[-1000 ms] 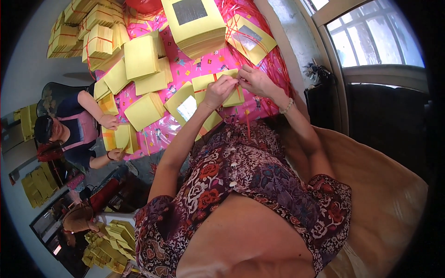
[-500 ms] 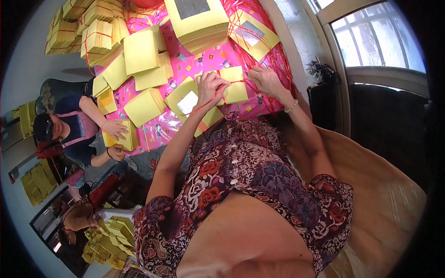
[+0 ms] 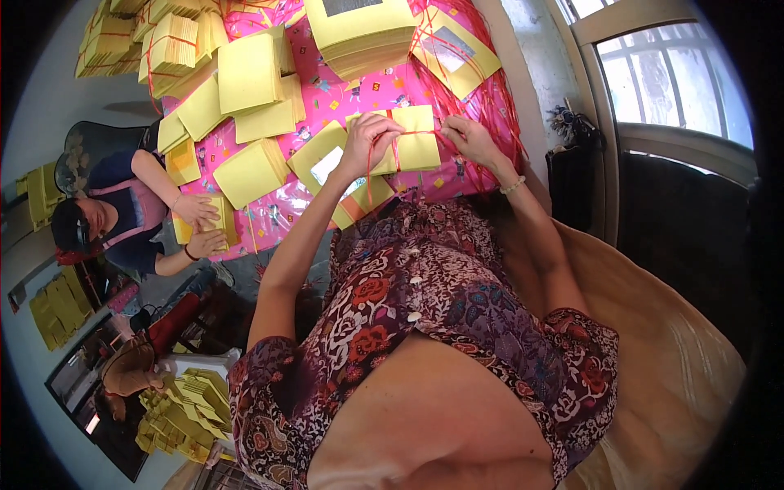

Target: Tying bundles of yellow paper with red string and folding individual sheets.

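The left hand (image 3: 371,142) and right hand (image 3: 470,139) pinch red ribbon (image 3: 420,132) across the yellow paper bundle (image 3: 420,153) on the pink tablecloth (image 3: 328,101), where an uneven pull could skew the bundle or slacken the ribbon.

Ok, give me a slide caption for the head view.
Both hands hold red ribbon across yellow paper on a pink cloth, a co-worker at the left.

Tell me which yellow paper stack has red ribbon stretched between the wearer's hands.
The stack partly under the left hand; its red ribbon reaches the right hand. Neither hand holds ribbon on any other stack.
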Available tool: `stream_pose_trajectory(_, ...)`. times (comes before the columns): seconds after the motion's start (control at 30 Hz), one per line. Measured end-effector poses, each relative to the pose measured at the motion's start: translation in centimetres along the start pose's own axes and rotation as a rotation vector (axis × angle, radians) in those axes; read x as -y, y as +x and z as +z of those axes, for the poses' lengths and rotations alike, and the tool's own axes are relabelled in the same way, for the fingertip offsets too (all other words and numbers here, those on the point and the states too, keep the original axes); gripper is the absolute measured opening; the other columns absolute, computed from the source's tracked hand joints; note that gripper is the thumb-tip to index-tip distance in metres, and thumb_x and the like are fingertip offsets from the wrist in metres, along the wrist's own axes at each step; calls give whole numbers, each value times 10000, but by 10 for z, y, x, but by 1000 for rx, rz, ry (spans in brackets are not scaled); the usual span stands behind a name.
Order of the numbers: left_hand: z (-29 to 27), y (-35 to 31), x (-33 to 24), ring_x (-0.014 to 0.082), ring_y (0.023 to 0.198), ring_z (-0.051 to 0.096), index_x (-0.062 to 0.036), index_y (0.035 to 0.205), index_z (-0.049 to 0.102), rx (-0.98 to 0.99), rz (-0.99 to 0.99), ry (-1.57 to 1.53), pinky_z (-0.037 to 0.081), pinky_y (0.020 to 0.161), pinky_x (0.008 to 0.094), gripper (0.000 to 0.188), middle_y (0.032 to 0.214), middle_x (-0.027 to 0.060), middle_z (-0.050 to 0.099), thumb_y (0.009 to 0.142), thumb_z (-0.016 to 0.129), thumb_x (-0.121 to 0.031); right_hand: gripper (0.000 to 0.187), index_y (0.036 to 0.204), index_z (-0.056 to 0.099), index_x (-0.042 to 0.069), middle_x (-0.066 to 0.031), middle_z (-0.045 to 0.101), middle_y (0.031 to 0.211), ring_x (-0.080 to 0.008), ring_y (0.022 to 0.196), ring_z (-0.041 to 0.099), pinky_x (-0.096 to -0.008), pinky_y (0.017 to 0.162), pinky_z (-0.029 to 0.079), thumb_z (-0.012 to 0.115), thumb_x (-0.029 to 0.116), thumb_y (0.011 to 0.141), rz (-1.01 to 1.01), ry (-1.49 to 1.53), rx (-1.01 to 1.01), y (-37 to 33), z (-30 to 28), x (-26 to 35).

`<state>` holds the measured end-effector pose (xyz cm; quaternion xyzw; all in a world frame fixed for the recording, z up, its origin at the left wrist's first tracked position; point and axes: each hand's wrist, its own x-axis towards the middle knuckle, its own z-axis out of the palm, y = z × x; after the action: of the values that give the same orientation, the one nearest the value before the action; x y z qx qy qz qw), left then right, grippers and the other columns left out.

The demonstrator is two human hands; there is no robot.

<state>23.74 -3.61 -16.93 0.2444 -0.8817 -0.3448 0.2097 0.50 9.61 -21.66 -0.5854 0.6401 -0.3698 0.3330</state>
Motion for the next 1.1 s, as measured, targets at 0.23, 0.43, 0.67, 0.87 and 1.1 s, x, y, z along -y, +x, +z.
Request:
stream_pose_trajectory(0.23,9,7,-13,235,980,650,-26,958,620,156,-78,-539,513,847,332,74,1015,99,681,912,566,-47,196,867,543,-4,-164,551,752,-318,690,565,-384,638,453,590,183,899,23,22,66,0,-4,5)
stream_pose_trajectory(0.43,7,13,-16,169,1035,607,23,1012,593,352,-165,-750,461,937,297,143,1069,109,650,966,471,-37,184,860,554,8,-150,554,720,-321,662,573,-401,598,453,602,183,888,1,-41,9,-1,-4,4)
stream_pose_trajectory(0.67,14,27,-9,104,854,629,14,993,603,377,-289,-556,499,789,239,133,900,51,664,949,517,-77,129,861,587,83,-58,600,854,-242,817,601,-362,695,477,631,199,825,-262,-599,-93,2,-19,47)
stream_pose_trajectory(0.87,19,48,-17,91,698,627,15,986,624,363,-308,-468,507,666,245,139,771,54,677,886,556,-53,144,903,577,116,-15,553,889,-210,927,560,-381,757,454,612,207,796,-605,-629,-175,7,-8,59)
stream_pose_trajectory(1.1,17,59,-17,214,612,654,-33,772,682,521,-200,-280,502,583,336,108,665,106,667,764,591,-92,141,817,547,82,-50,543,835,-229,720,595,-356,635,489,669,147,787,-424,-546,-130,13,-4,48)
